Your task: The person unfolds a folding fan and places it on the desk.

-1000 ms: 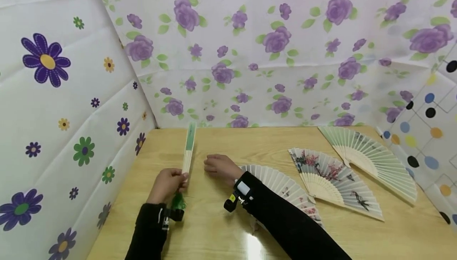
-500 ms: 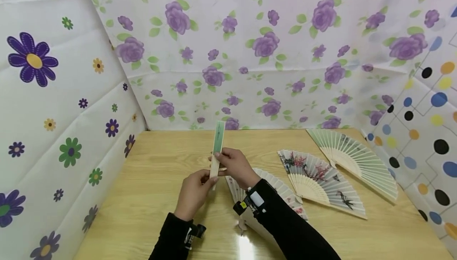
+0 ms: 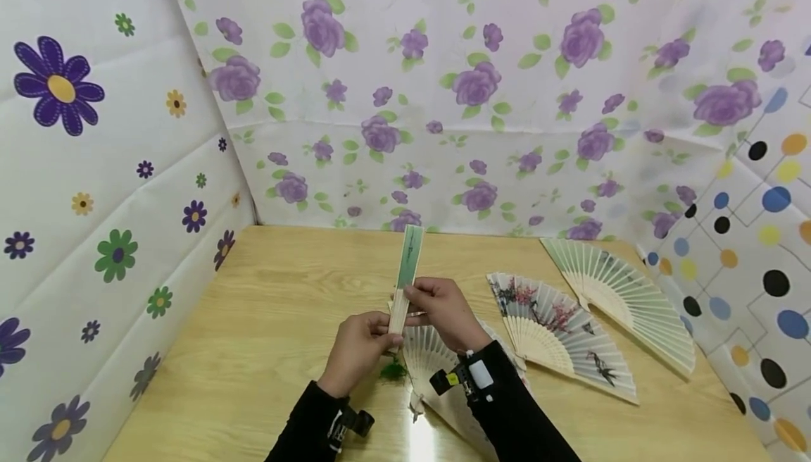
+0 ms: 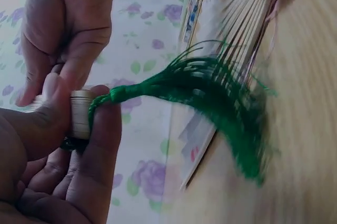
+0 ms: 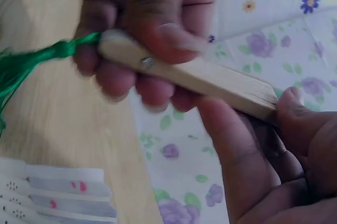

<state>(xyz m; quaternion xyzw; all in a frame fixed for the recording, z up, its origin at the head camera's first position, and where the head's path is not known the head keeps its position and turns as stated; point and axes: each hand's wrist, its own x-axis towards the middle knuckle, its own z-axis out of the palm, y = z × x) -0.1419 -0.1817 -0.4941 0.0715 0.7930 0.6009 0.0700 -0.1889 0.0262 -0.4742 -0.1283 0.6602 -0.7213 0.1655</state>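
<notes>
A closed folding fan (image 3: 408,258) with pale wooden ribs and a green upper part stands tilted up between both hands in the head view. My left hand (image 3: 357,349) grips its lower end, thumb across the ribs, near the metal rivet seen in the right wrist view. Higher up the ribs, my right hand (image 3: 446,310) pinches the fan between thumb and fingers. From the fan's base hangs a green tassel (image 4: 210,98), swung out to the side in the left wrist view. Beneath my right forearm lies an open white fan (image 3: 431,363), partly hidden.
To the right, an open grey fan with pink blossoms (image 3: 557,321) lies on the wooden table (image 3: 304,272). Behind it, at the far right, is an open green fan (image 3: 621,293). Flowered cloth (image 3: 424,152) hangs along the table's back edge.
My left hand has carried the closed fan rightward from the table's left side. My right hand, earlier off the fan, has come to it and now holds its ribs.
</notes>
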